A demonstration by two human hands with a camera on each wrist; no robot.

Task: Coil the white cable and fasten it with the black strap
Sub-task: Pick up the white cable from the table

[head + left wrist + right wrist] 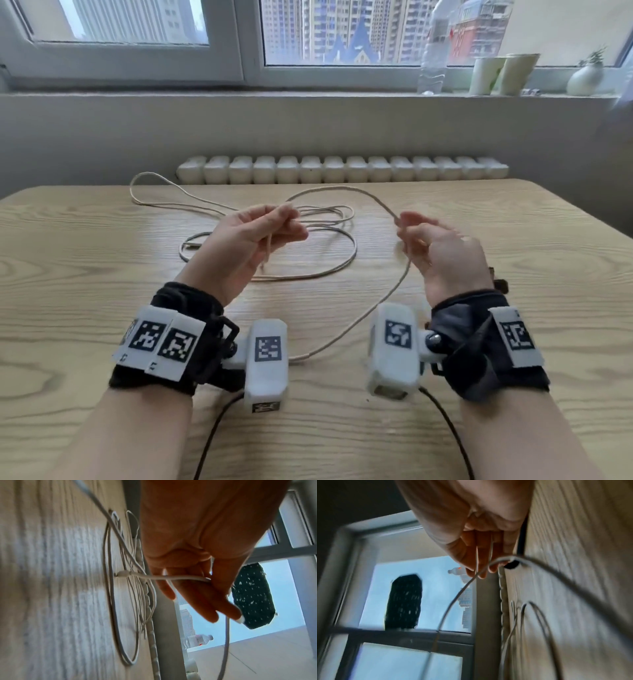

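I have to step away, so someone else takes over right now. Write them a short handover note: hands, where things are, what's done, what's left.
Left hand: pinches the cable near one end, raised over the table.
Right hand: pinches the same cable further along, also raised.
Cable: most lies in loose, untidy loops on the table behind the hands; a span arcs between the hands, and one run trails toward the near edge.
Strap: not visible in any view.
Done: both hands have hold of the cable; no neat coil yet.
Left: coil it, find the strap, fasten.

Table [102, 240]: pale wood-grain top, smooth, faint sheen. White cable [342, 263]: matt, looked finely braided. Wrist bands [191, 308]: black cloth. Camera housings [267, 363]: white matt plastic. Bottle [433, 51]: clear plastic.
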